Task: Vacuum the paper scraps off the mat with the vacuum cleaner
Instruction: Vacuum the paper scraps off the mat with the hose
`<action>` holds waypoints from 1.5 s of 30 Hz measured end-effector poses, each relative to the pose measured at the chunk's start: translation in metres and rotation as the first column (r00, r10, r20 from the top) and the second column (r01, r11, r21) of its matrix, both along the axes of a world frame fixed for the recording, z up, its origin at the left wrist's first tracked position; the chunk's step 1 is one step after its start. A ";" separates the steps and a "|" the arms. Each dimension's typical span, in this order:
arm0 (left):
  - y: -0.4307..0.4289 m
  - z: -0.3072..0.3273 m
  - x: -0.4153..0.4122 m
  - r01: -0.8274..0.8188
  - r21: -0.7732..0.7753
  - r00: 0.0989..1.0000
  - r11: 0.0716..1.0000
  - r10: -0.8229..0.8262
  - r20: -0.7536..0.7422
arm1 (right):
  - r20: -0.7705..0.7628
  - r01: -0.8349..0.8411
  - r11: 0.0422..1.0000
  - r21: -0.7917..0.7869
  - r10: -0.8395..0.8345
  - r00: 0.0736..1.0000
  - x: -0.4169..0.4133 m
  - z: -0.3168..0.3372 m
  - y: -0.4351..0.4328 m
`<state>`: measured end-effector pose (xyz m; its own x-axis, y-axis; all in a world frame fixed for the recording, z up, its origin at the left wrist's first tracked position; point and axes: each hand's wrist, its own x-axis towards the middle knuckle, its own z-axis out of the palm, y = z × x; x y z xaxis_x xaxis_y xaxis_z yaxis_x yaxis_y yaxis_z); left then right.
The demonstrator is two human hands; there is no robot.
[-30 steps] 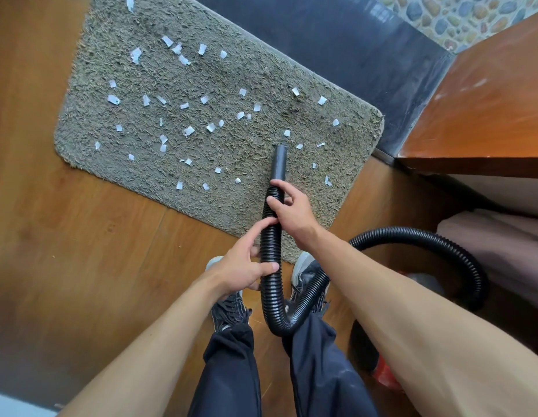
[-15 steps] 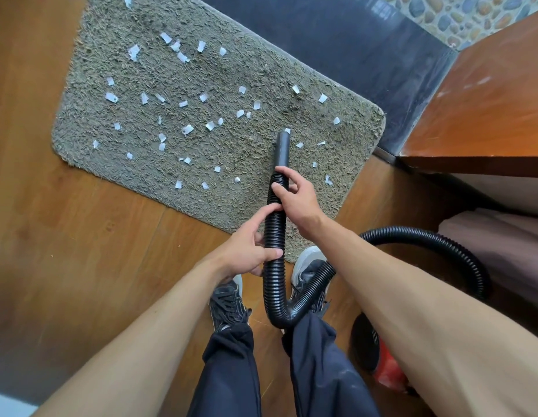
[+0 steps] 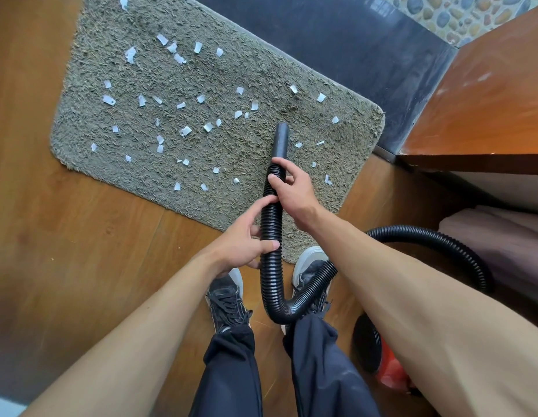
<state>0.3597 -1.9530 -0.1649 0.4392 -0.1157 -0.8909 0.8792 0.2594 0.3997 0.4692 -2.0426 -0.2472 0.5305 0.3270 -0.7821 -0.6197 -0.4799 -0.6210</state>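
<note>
Bottom centre: we note dark trousers [image 3: 231,371] and two dark lace-up shoes [image 3: 227,302] standing on the wooden floor [image 3: 81,251], toes at the near edge of the mat [image 3: 246,76].

Lower right: red-and-black vacuum cleaner body [image 3: 391,374], largely hidden behind the right forearm.

The ribbed black hose [image 3: 272,281] arcs in from the right edge, dips into a U-bend between the shoes, then rises up the middle of the frame.

Left hand [image 3: 245,242], centre: grasps the hose, thumb laid across its front, index finger stretched up along the ribs, other fingers wrapped behind.

Right hand [image 3: 294,191], just above it: fingers curled over the top end of the hose, clasping it where the ribs meet the smooth nozzle [image 3: 281,139].

The nozzle points away up the frame, its tip over the right-hand part of the mat. We cannot tell whether the tip touches the pile.

The mat is grey-green and shaggy, lying aslant across the upper left and centre. White paper scraps [image 3: 185,131] lie scattered over most of it, densest left of the nozzle, a few to its right.

Beyond: a dark tiled strip [image 3: 336,34]; pebble paving [image 3: 460,13] in the top right corner; a reddish wooden top [image 3: 487,100] at the right edge
</note>
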 end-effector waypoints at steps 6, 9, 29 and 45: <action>-0.006 0.004 0.007 0.017 -0.006 1.000 1.000 -0.017 0.005 | 0.005 0.019 1.000 -0.023 -0.019 1.000 0.003 0.003 -0.008; -0.014 0.008 -0.003 0.018 -0.024 1.000 1.000 -0.018 -0.007 | -0.026 -0.006 1.000 -0.030 0.005 1.000 -0.005 0.005 -0.017; -0.033 0.010 0.005 0.025 -0.064 1.000 0.998 -0.026 -0.009 | -0.066 0.098 0.995 -0.004 -0.098 0.993 -0.003 0.007 -0.044; -0.045 0.015 -0.012 0.040 -0.072 0.999 0.997 -0.042 -0.023 | -0.098 0.113 0.993 -0.026 -0.115 0.988 -0.022 0.016 -0.059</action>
<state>0.3473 -1.9983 -0.1499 0.4113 -0.1968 -0.8900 0.8989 0.2497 0.3601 0.4469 -2.1021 -0.2308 0.4828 0.2523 -0.8386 -0.7295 -0.4139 -0.5445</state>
